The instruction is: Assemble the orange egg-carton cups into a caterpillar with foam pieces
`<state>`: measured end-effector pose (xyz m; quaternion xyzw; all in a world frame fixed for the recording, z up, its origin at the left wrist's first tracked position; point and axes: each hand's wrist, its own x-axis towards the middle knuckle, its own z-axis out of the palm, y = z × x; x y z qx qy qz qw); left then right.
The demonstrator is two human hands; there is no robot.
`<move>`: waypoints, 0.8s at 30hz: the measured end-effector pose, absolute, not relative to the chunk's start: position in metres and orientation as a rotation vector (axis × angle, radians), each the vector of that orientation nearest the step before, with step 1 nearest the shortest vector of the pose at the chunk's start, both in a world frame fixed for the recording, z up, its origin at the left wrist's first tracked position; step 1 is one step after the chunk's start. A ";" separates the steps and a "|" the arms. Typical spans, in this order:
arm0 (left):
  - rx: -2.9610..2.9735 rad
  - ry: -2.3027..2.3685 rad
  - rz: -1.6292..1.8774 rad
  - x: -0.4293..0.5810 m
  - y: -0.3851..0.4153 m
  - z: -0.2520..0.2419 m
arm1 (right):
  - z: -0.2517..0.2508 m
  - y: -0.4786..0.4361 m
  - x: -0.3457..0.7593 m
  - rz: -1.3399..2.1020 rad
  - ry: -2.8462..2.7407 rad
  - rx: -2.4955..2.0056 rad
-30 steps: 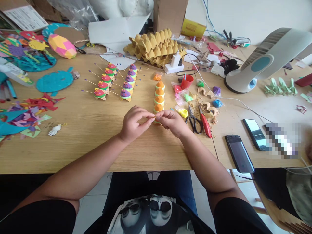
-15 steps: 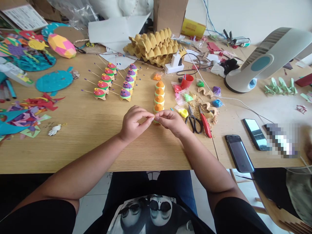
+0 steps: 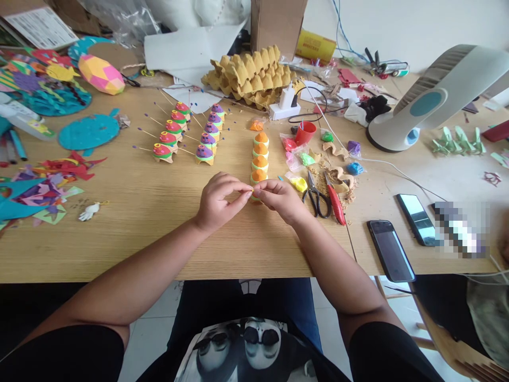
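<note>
My left hand (image 3: 222, 199) and my right hand (image 3: 280, 197) meet fingertip to fingertip, each in a pinch. Between them shows a tiny yellow bit of clay (image 3: 252, 190), partly hidden by the fingers. Just beyond stands a row of egg-carton cups (image 3: 260, 150) topped with orange clay and ringed in pale green; my fingers cover its near end. To the right lies a lump of yellow clay (image 3: 298, 183) on its wrapper. Black-handled scissors (image 3: 317, 201) and a red utility knife (image 3: 336, 204) rest beside my right hand.
Red-topped cups (image 3: 172, 127) and purple-topped cups (image 3: 210, 135) with sticks poking out stand at left. Behind are stacked egg trays (image 3: 250, 74) and a power adapter (image 3: 285, 103). A red cup (image 3: 305, 132), clay packets, a white fan (image 3: 425, 101) and phones (image 3: 392, 249) occupy the right.
Both hands stay in nearly the same place. The yellow bit between the fingertips shows slightly more clearly now.
</note>
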<state>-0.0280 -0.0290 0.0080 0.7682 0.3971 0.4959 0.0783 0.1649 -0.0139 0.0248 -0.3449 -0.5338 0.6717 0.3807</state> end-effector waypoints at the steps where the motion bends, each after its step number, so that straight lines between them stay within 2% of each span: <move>1: 2.301 1.185 1.491 -0.028 -0.029 0.008 | 0.025 -0.014 0.165 1.716 -1.361 -0.880; 24: 2.272 1.158 1.517 -0.027 -0.029 0.008 | 0.023 -0.013 0.165 1.707 -1.384 -0.882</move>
